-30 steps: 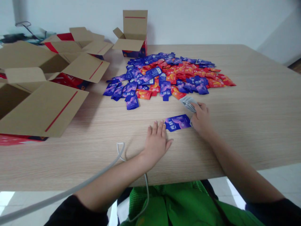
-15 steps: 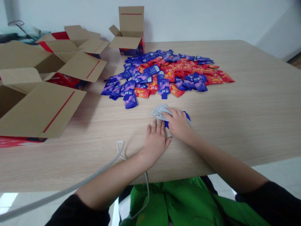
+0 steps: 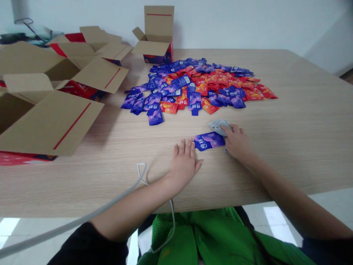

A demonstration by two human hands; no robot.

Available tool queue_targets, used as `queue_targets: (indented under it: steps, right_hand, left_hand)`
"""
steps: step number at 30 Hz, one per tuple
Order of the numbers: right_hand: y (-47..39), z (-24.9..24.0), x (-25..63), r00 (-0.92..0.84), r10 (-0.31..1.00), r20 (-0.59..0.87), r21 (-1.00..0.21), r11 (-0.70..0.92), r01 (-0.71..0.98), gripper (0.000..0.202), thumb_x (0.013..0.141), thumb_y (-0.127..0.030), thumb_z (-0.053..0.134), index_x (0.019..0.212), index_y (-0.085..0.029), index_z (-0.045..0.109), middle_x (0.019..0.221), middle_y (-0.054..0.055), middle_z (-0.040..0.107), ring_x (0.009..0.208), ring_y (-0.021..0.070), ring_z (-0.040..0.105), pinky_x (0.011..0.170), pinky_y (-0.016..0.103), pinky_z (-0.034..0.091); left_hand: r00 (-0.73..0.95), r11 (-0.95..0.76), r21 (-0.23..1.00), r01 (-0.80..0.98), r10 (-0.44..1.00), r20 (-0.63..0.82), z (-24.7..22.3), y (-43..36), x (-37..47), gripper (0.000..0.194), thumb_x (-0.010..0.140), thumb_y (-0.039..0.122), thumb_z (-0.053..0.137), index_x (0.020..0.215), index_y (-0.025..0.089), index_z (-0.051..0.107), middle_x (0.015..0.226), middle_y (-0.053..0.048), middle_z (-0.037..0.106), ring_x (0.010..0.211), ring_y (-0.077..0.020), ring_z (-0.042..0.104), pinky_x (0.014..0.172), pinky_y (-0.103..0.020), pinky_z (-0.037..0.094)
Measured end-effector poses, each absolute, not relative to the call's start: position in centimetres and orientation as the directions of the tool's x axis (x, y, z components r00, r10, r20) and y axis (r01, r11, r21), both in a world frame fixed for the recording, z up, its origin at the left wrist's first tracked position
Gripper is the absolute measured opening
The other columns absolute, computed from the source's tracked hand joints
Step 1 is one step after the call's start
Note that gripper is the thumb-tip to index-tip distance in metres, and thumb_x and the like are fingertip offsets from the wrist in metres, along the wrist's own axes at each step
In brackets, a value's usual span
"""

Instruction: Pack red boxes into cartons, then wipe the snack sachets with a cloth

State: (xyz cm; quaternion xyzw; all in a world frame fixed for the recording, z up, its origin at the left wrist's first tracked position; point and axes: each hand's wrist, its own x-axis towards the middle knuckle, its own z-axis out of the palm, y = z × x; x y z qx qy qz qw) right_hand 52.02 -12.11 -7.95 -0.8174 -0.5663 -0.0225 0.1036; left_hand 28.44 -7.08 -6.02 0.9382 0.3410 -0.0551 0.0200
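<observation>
Stretching sideways, the blue pouch points neck-first at the flattened left hand; right hand grips cloth.

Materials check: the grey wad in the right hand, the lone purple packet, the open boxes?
Grey wad: probably matte cloth, judging by its soft folds. Purple packet: likely smooth plastic or foil film, given its thin printed surface. Open boxes: apparently cardboard, matte brown inside, creased flaps.

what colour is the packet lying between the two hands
The packet is deep blue with purple shapes and white lettering; head view.
</observation>
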Motion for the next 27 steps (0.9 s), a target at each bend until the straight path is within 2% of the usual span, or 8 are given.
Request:
queue_targets:
  steps: [3, 5, 8, 12, 15, 19, 23, 27]
  right_hand:
    - [-10.8, -6.5, 50.5, 0.278, 0.928, 0.247, -0.267, -0.21, 0.94, 0.056, 0.091, -0.012, 0.036, 0.143, -0.015, 0.056, 0.137, 0.018, 0.053, 0.116, 0.0305, 0.051, 0.101, 0.046, 0.043]
    - [-10.0, -5.8, 48.5, 0.194, 0.935, 0.299, -0.283, -0.107, 0.953, 0.057, 0.091, -0.012, 0.037, 0.145, -0.017, 0.055, 0.142, 0.017, 0.05, 0.121, 0.0301, 0.049, 0.103, 0.045, 0.041]
    - [-9.1, -5.8, 45.3, 0.071, 0.966, 0.249, -0.231, -0.011, 0.973, 0.054, 0.094, -0.016, 0.04, 0.144, -0.022, 0.058, 0.148, 0.014, 0.048, 0.123, 0.0311, 0.047, 0.1, 0.045, 0.04]
    - [-9.2, -7.0, 43.5, -0.011, 0.986, 0.168, -0.138, 0.035, 0.99, 0.052, 0.095, -0.02, 0.043, 0.145, -0.024, 0.057, 0.15, 0.013, 0.049, 0.123, 0.0315, 0.048, 0.097, 0.047, 0.038]
    - [-10.0, -7.5, 44.4, 0.027, 0.984, 0.179, -0.091, -0.01, 0.996, 0.054, 0.094, -0.02, 0.043, 0.148, -0.022, 0.053, 0.148, 0.015, 0.049, 0.123, 0.0329, 0.048, 0.097, 0.048, 0.038]
    - [-11.2, -7.8, 46.4, 0.155, 0.969, 0.192, -0.046, -0.149, 0.988, 0.057, 0.093, -0.021, 0.043, 0.15, -0.02, 0.049, 0.148, 0.019, 0.047, 0.12, 0.0357, 0.048, 0.096, 0.05, 0.04]
    - [-12.4, -8.2, 48.5, 0.278, 0.947, 0.158, -0.013, -0.28, 0.96, 0.058, 0.092, -0.02, 0.042, 0.15, -0.019, 0.048, 0.145, 0.021, 0.047, 0.114, 0.0373, 0.05, 0.091, 0.051, 0.043]
    - [-12.8, -8.3, 50.5, 0.311, 0.944, 0.107, 0.023, -0.315, 0.949, 0.058, 0.09, -0.018, 0.041, 0.147, -0.016, 0.051, 0.141, 0.022, 0.048, 0.11, 0.0379, 0.051, 0.087, 0.05, 0.044]
  left_hand:
    - [0.768, -0.772, 0.004, 0.636, 0.632, -0.105, -6.1, -7.1, 28.4, 0.073, 0.103, 0.051, 0.041, 0.158, 0.004, 0.033, 0.166, -0.017, 0.027, 0.152, -0.039, 0.028, 0.12, -0.057, 0.032]
    - [0.77, -0.774, 0.001, 0.633, 0.629, -0.102, -6.1, -7.0, 28.4, 0.073, 0.103, 0.052, 0.04, 0.158, 0.004, 0.034, 0.166, -0.017, 0.027, 0.152, -0.0393, 0.028, 0.119, -0.057, 0.032]
    - [0.769, -0.774, -0.003, 0.633, 0.629, -0.109, -6.0, -7.0, 28.4, 0.071, 0.103, 0.051, 0.039, 0.156, 0.004, 0.037, 0.164, -0.018, 0.032, 0.151, -0.0397, 0.03, 0.119, -0.058, 0.033]
    - [0.767, -0.773, 0.0, 0.634, 0.629, -0.128, -5.8, -7.0, 28.5, 0.07, 0.103, 0.05, 0.038, 0.155, 0.003, 0.04, 0.16, -0.019, 0.041, 0.151, -0.0394, 0.031, 0.119, -0.058, 0.032]
    - [0.765, -0.77, 0.008, 0.638, 0.632, -0.124, -5.8, -7.1, 28.5, 0.071, 0.104, 0.049, 0.037, 0.156, 0.002, 0.036, 0.163, -0.019, 0.035, 0.152, -0.0394, 0.029, 0.12, -0.058, 0.032]
    - [0.76, -0.765, 0.019, 0.644, 0.636, -0.135, -5.9, -7.2, 28.7, 0.072, 0.103, 0.05, 0.04, 0.158, 0.003, 0.032, 0.166, -0.017, 0.026, 0.153, -0.0395, 0.026, 0.121, -0.058, 0.03]
    - [0.753, -0.757, 0.032, 0.652, 0.642, -0.146, -5.8, -7.2, 28.8, 0.074, 0.102, 0.05, 0.043, 0.159, 0.004, 0.031, 0.167, -0.017, 0.025, 0.153, -0.0392, 0.025, 0.121, -0.059, 0.029]
    - [0.754, -0.76, 0.031, 0.65, 0.639, -0.154, -5.8, -7.2, 28.7, 0.074, 0.103, 0.05, 0.042, 0.159, 0.003, 0.03, 0.167, -0.017, 0.023, 0.153, -0.0396, 0.024, 0.121, -0.059, 0.029]
